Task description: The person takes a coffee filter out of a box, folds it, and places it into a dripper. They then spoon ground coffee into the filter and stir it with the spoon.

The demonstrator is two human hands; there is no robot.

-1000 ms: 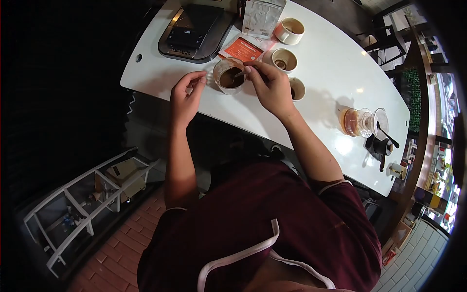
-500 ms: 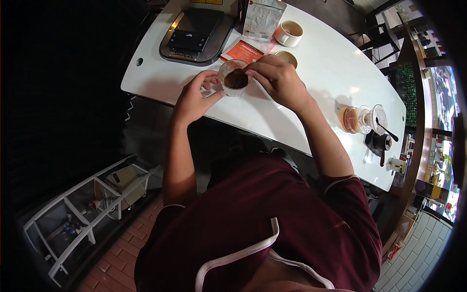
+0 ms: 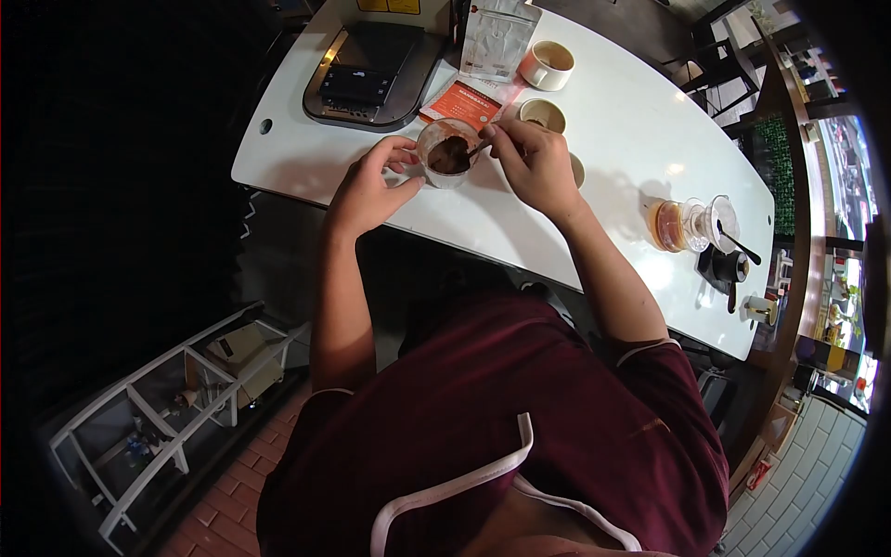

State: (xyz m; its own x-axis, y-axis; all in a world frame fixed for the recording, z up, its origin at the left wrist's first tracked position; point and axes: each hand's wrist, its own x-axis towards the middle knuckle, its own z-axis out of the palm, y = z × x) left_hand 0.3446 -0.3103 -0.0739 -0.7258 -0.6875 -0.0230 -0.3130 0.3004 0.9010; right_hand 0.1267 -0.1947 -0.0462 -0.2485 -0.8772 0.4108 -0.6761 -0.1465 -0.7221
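Observation:
A clear glass cup stands near the front edge of the white table, with dark brown, powdery-looking contents inside. My left hand curves about its left side, fingertips and thumb against the glass, steadying it. In my right hand is a spoon, pinched by its handle and slanting over the rim into the brown contents. The spoon's bowl end is hidden there. Just behind my right hand is a beige cup, and another beige cup is partly covered by that hand.
A black scale rests on a dark tray at the back left. Behind the glass lie an orange card, a clear bag and a beige mug. Rightward stand a glass coffee server and a dark spoon.
My right hand has shifted slightly right and back from the glass, so the spoon's handle now shows. My left hand stays almost in place beside the glass.

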